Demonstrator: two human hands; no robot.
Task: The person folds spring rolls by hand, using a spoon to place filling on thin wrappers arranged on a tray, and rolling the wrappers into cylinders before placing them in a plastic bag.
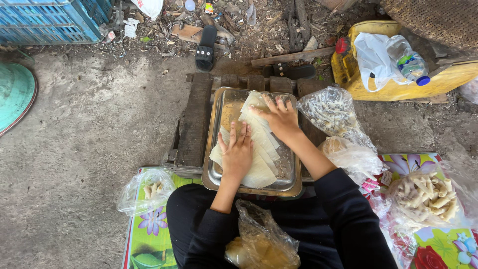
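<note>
Wrappers [259, 144], pale and thin, lie stacked in a steel tray [219, 174] on a dark wooden pallet [195, 124] that serves us as a tabletop. Largest first: the grey floor [84, 144] spreads all round; a flowered mat [149, 239] lies under our knees; a yellow can [398, 84] stands beyond, with a blue crate [45, 20] at the far left. To the right sit bags: one of rolled pieces [428, 197], one of dark filling [328, 109].

We judge the step in hand to be pressing and parting the sheets. Both hands lie flat and spread on the stack, gripping nothing: the left hand [236, 154] at the near end, the right hand [280, 117] at the far end. Lifting one sheet would call for a light pinch at a corner, since the sheets look fragile and clingy.

The stack's long axis runs diagonally, from the tray's near middle toward its far right corner.
</note>
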